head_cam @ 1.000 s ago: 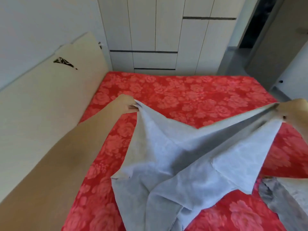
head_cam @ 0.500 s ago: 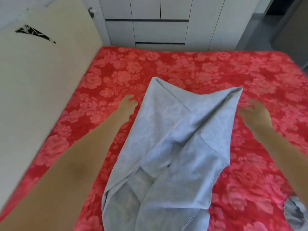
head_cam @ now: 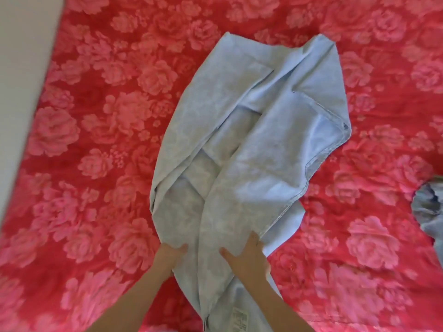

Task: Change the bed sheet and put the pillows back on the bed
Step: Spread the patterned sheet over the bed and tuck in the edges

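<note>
A crumpled light blue bed sheet (head_cam: pixel 251 144) lies in a long heap down the middle of the red rose-patterned mattress (head_cam: pixel 96 140). Its hemmed corner sticks out to the right, and a white care label shows at the near end. My left hand (head_cam: pixel 170 257) holds the sheet's near left edge, thumb on top and fingers under the cloth. My right hand (head_cam: pixel 247 257) grips the near end beside it, thumb spread toward the left hand, fingers curled over a fold.
A second bunched blue-grey cloth (head_cam: pixel 429 207) lies at the right edge of the mattress. A pale headboard (head_cam: pixel 19 68) runs along the mattress's left side. No pillows are in view.
Both hands let go of the sheet's far corners, which dropped onto the mattress, then pulled back to its near end and took hold. My view tipped down onto the bed.
</note>
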Available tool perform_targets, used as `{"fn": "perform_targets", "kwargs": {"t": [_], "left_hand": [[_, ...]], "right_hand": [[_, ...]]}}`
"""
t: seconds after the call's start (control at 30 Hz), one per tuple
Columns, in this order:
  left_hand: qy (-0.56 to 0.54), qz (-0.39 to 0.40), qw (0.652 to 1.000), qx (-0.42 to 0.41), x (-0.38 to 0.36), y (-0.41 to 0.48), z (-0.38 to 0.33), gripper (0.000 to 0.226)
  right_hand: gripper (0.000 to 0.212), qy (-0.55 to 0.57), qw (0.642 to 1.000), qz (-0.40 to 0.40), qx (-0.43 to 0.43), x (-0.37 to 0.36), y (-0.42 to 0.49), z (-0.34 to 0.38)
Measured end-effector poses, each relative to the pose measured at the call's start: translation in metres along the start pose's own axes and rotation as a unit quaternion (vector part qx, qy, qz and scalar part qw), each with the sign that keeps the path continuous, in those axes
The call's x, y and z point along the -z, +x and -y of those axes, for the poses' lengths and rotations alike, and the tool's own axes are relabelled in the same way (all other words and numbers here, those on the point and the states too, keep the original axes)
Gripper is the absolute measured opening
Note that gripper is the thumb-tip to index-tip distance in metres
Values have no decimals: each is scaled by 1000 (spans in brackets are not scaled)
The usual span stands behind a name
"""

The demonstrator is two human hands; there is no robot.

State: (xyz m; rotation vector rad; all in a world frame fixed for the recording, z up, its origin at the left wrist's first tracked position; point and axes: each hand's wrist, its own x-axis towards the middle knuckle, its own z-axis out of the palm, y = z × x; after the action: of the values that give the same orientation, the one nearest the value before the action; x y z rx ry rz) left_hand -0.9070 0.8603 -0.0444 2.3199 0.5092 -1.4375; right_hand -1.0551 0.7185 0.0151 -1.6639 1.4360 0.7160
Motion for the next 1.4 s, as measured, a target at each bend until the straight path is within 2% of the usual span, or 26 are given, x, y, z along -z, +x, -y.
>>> {"fn": "perform_targets", "kwargs": {"t": [0.13,0.2,0.33,0.43,0.53,0.6,0.7,0.8,0.87,0.9,0.97,1.0,1.03,1.1,1.17,1.2,1.27,1.33,1.4], "left_hand": [[-119,93,982,113,-29,-3,45,32],[-148,100,974,140,-41,-9,61,31],[-187,38,975,111,-51,1,101,57],[-241,74,965,72,-59,-5,109,43],[-306,68,950,12,-64,-19,101,23],[-325,0,945,-35,-56,-29,95,20],[-258,-92,952,-139,-18,-48,74,24],[-219,-168,935,-224,45,-63,24,16],[-161,-232,924,-259,87,-66,-3,11],[-136,-252,918,-276,104,-68,-13,14],[-90,-266,915,-290,126,-65,-18,24],[-79,-258,919,-287,131,-66,-17,28],[-99,-220,928,-284,130,-68,-12,29],[-163,-100,949,-251,117,-70,8,19],[-109,-9,975,-196,92,-72,38,12],[-59,6,983,-176,77,-69,55,15],[71,-23,983,-171,43,-63,85,15],[188,-79,956,-209,17,-59,99,19],[151,-111,946,-264,8,-58,95,20]], "right_hand": [[89,27,996,-85,-7,-34,-12,1],[79,101,988,-114,-35,-39,-22,3],[69,209,970,-112,-49,-47,-33,-4],[69,283,947,-148,25,-36,-37,-21],[58,291,926,-226,88,21,-48,-57],[52,255,915,-292,112,84,-61,-88],[44,160,897,-399,102,180,-70,-128],[38,81,859,-501,61,281,-44,-159],[31,-2,840,-542,16,334,-17,-199],[35,-17,848,-529,-11,346,-12,-214],[56,-1,870,-488,-66,340,-16,-224],[57,-2,879,-469,-89,326,-21,-220],[52,-37,884,-456,-98,307,-21,-216],[44,-115,896,-426,-48,258,-24,-200],[40,-73,934,-350,14,191,-28,-182],[39,-34,955,-294,34,154,-34,-174],[38,31,984,-168,46,85,-44,-165],[43,66,994,-78,51,32,-59,-154],[54,38,992,-72,101,-4,-74,-144]]}}
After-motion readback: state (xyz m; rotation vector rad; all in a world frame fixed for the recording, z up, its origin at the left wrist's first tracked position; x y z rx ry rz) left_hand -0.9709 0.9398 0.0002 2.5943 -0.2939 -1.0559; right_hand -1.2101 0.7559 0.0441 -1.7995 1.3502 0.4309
